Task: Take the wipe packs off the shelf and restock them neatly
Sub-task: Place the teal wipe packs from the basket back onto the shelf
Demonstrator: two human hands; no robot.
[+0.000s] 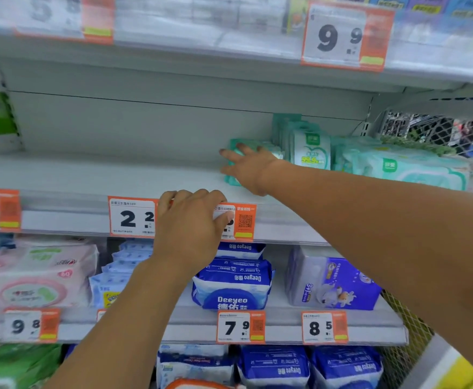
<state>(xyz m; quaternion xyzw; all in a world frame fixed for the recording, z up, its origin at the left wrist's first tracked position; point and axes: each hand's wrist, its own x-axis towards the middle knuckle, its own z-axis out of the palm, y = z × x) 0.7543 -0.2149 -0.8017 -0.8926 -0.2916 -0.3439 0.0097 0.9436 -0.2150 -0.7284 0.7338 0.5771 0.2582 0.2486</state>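
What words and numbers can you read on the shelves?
"9 9": top price tag
"2 2": tag beside the left hand
"9 8": bottom-left tag
"7 9": tag
"8 5": tag
"Deeyeo": blue pack
Green packs and small tag print: too blurred.

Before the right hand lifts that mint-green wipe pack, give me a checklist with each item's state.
1. Right hand on the flat mint-green wipe pack: ok, fingers spread over it.
2. Firm grip on it: cannot tell, thumb side hidden.
3. Left hand braced on the grey metal shelf edge: ok.
4. Bare shelf room left of the pack: ok.
5. Upright mint-green packs beside it standing: ok.
6. Orange price tag readable: not ok, left hand covers part.
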